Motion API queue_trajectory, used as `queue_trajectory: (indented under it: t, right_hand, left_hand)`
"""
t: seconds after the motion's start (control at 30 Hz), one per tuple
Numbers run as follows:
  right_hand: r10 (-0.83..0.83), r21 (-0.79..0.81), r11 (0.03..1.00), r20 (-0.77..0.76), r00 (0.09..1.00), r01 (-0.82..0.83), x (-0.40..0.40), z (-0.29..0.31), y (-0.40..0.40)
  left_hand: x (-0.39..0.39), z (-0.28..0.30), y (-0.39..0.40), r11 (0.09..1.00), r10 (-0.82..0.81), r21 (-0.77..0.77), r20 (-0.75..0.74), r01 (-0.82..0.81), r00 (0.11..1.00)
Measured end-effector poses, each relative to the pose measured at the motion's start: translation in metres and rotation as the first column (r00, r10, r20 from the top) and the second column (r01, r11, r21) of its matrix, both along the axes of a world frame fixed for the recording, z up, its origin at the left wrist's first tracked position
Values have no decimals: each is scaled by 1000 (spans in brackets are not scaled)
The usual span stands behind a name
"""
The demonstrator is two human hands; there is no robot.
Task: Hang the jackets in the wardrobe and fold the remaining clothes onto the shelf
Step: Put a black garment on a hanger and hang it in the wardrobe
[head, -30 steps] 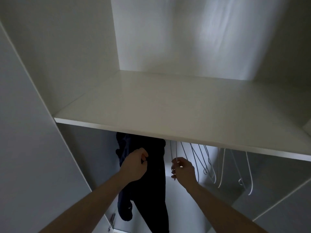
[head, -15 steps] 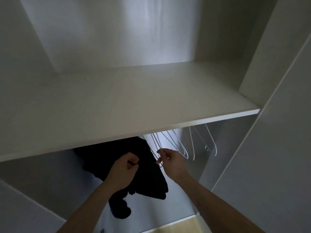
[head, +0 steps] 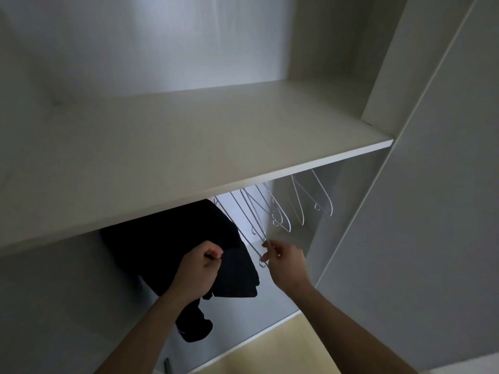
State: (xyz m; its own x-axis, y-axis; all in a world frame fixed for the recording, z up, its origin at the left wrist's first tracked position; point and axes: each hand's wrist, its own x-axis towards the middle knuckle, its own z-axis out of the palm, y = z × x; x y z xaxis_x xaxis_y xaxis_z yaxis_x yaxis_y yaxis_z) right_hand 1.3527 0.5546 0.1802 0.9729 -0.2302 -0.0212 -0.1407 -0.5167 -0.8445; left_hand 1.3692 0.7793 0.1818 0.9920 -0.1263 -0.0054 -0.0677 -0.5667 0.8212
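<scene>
Now we grip with both hands below the shelf edge. Our left hand [head: 198,268] is curled into a fist on the dark jacket [head: 172,238], pinching a fold of its cloth near the front edge. Our right hand [head: 283,259] pinches the lower end of one wire hanger [head: 248,233] between thumb and fingertips; the hanger slopes up and back under the shelf [head: 189,147], where its hook is hidden.

Compared with a second ago, the two hands hold the same things, but the view has swung to the right: the wardrobe's right side panel [head: 432,211] now fills that side, and the jacket sits further left under the shelf. The pinched hanger is drawn out toward us, away from the other empty hangers [head: 299,206], which hang in a loose row further right.

The jacket hangs in the wardrobe, its upper part hidden by the shelf, so we cannot tell whether it already sits on a hanger. We judge that the hanging step is in progress: either the jacket is being settled, or a free hanger is being taken for the next garment. The shelf carries no folded clothes in view, so the folding step is not yet done.
</scene>
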Motion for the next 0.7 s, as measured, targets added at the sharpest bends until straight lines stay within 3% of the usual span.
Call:
queue_trajectory:
  t: [0.37, 0.53, 0.7]
  right_hand:
    - [-237, -239, 950, -121, 964, 203, -208, -4, -102]
    - [-351, -220, 922, -129, 927, 318, -364, 14, -167]
    - [-544, -199, 834, -139, 828, 515, -537, 34, -207]
  left_hand:
    - [-63, -8, -66, 979, -189, 79, 10, 188, 982]
    - [-142, 2, -145, 924, -376, 89, 47, 371, 925]
    - [-254, 11, -238, 848, -530, 75, 114, 525, 840]
